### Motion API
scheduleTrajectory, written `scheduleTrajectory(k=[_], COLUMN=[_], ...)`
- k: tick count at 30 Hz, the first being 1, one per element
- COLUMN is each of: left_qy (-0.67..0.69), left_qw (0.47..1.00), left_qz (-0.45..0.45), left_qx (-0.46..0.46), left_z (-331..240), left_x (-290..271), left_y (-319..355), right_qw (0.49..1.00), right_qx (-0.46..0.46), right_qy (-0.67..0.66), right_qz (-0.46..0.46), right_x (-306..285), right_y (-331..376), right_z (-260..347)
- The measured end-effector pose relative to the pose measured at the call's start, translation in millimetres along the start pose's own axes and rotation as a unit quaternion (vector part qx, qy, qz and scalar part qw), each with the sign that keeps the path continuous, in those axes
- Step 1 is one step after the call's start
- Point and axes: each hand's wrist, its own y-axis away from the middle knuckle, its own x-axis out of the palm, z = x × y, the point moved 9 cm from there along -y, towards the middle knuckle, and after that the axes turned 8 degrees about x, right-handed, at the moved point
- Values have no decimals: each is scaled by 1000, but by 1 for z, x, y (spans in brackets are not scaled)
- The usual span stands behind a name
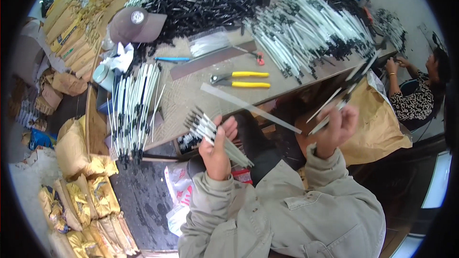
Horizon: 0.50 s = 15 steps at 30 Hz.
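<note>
Your left hand (216, 149), low in the frame's centre, grips a fanned bundle of white rods (217, 136); your right hand (335, 129) pinches two more rods (342, 98). Loosen either grip and they could slide off past the surface (191, 91) edge onto the floor.

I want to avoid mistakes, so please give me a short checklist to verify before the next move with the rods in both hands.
1. Left hand grips its fanned bundle of white rods: ok.
2. Right hand holds a few rods with black ends: ok.
3. The two bundles are apart, not tangled: ok.
4. Rod ends in the left bundle are level: not ok, they are spread out.
5. Yellow-handled pliers lie within sight on the table: ok.
6. Exact count of rods in the right hand: cannot tell.
</note>
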Motion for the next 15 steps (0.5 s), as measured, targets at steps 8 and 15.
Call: scheduleTrajectory(k=[8,15], left_qy=[43,-55], left_qw=[997,993], left_qz=[-49,-41], left_qx=[46,98], left_z=[-19,-24], left_x=[14,10], left_y=[3,11], right_qw=[951,945], right_qx=[50,4], right_qy=[98,133], right_qz=[288,300], right_x=[79,86], right_y=[93,100], right_z=[-43,-40])
